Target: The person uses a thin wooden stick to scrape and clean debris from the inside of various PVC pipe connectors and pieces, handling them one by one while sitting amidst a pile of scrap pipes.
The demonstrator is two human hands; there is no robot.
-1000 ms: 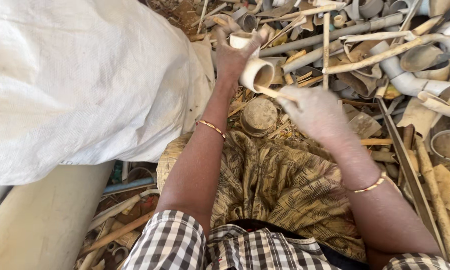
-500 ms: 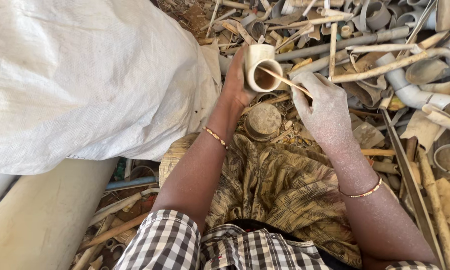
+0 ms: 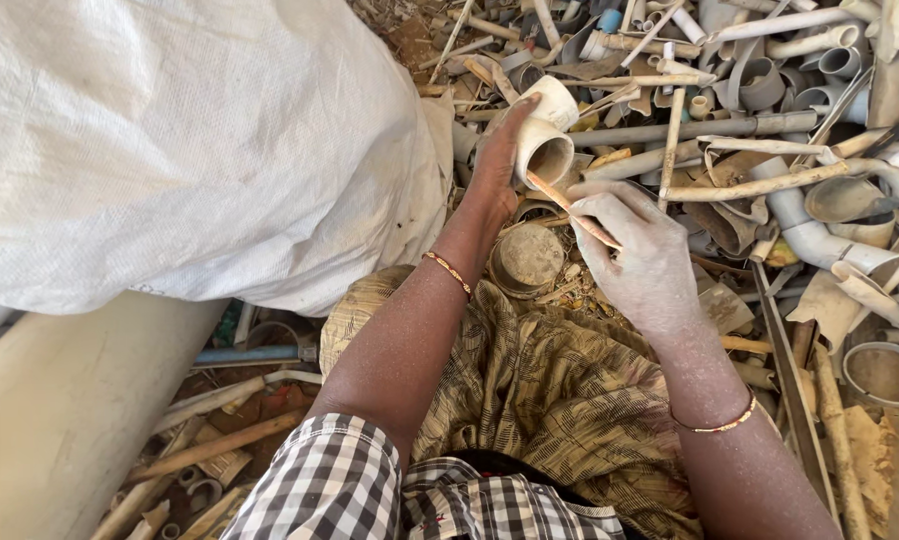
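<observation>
My left hand [image 3: 497,165] grips a short white plastic pipe fitting [image 3: 545,140], its open mouth turned toward me. My right hand [image 3: 642,255], dusted white, holds a thin tan stick [image 3: 570,208] whose tip pokes into the fitting's mouth. Both wrists carry thin gold bangles. Below the hands lies a round dirty cap [image 3: 528,260] on the scrap, just above my patterned cloth-covered lap [image 3: 530,390].
A big white woven sack [image 3: 190,140] fills the upper left. A heap of broken pipes, elbows and strips [image 3: 790,150] covers the right and top. A wide pale pipe [image 3: 60,420] lies at lower left beside a thin blue pipe [image 3: 250,354].
My left hand has turned the fitting so its opening faces me. My right hand has brought the stick's tip up into the fitting's mouth.
</observation>
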